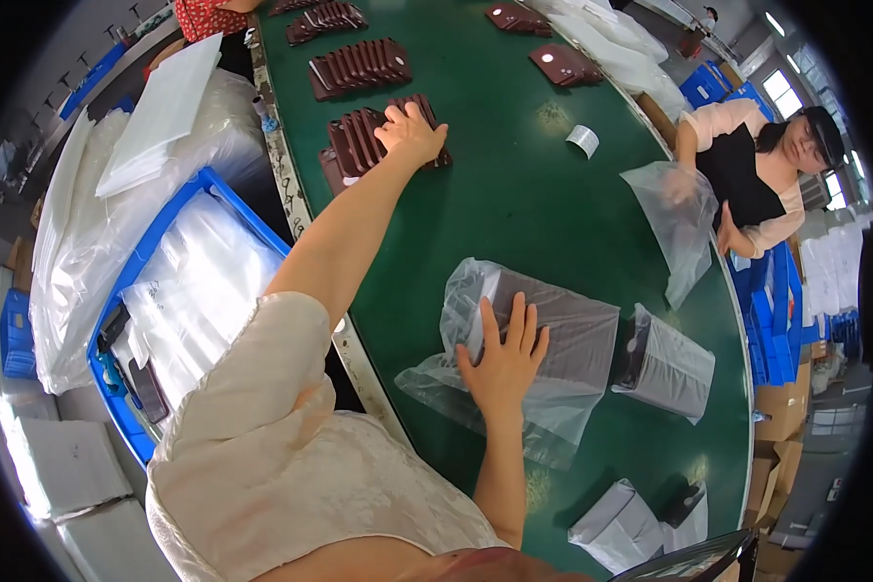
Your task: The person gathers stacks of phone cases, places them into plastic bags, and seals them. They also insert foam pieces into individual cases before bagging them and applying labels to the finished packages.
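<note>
My left hand (412, 134) reaches far out over a row of maroon flat leather-like cases (357, 139). Its fingers are apart and rest on the cases at the row's right end, with the thumb pointing right. Spread flat, my right hand (504, 364) lies on a clear plastic bag (553, 427) holding a grey-brown flat block (577, 325); the bag's loose edges spread toward me and to the left. Just right of it sits a smaller wrapped pack (671, 367). More wrapped packs (619, 524) lie at the near end of the table.
The green table (495, 194) carries more maroon case rows (359, 68), a case with a round white sticker (565, 65) and a white label (583, 141). At left stands a blue crate (209, 179) of plastic bags. Across the table, a co-worker (747, 175) handles a clear bag (674, 218).
</note>
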A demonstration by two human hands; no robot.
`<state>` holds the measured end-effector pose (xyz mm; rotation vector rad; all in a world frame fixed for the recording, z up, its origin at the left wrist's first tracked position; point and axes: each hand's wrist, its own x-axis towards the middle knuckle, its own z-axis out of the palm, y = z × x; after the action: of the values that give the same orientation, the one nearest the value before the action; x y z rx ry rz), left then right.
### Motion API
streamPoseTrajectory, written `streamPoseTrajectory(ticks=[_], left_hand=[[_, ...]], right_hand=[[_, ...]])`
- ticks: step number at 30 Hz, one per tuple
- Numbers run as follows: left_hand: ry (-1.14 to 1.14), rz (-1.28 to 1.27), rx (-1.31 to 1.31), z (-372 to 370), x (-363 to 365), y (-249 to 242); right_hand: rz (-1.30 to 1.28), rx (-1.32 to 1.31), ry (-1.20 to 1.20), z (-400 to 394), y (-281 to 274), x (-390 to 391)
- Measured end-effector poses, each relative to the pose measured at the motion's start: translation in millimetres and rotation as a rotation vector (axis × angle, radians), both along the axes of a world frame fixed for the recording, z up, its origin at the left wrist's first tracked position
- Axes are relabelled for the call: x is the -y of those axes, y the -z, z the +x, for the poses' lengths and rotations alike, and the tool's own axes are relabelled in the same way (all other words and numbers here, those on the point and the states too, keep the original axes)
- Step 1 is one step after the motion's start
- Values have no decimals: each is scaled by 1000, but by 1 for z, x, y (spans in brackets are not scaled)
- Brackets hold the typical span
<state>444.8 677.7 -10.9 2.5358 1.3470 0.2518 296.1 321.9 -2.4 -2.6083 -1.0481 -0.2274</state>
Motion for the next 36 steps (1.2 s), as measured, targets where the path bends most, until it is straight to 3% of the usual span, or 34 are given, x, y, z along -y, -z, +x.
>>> streamPoseTrajectory(ticks=[3,8,10,12,13,14,15,16,17,20,21,23,25,28,31,32,36], left_hand=[[-52,-302,132,15,6,2],[157,-295,335,3,6,14],[472,-1028,620,-33,4,-5],[468,-1479,642,-89,26,-19],[454,-1493,629,-115,33,-10],[379,-1673,539,-141,39,-1],[300,-1848,445,-157,42,5],[287,-1859,437,-165,44,10],[281,-1857,402,-173,46,15],[255,-1862,353,-193,40,31],[288,-1737,429,-190,28,38],[352,-1477,566,-188,17,31],[387,-1462,622,-195,15,31],[476,-1416,752,-193,15,27],[670,-1079,794,-193,21,42],[667,-1088,794,-191,28,48],[499,-881,649,-179,47,61]], right_hand=[[20,3,6,3,0,1],[53,-19,-10,2,-3,14],[134,-91,-67,4,-7,17],[270,-171,-38,13,-14,16],[413,-248,-12,16,-17,12],[401,-264,-5,18,-24,3],[305,-99,-56,21,-33,-8],[209,67,-110,24,-37,-19],[198,53,-111,27,-31,-30],[35,-205,-293,28,0,-64],[26,-207,-302,24,5,-75],[38,-323,-208,14,8,-96],[39,-390,-151,5,15,-102],[363,-306,-153,5,24,-103],[477,-349,-163,8,35,-105],[539,-370,-170,8,38,-105],[337,-220,-107,0,46,-112]])
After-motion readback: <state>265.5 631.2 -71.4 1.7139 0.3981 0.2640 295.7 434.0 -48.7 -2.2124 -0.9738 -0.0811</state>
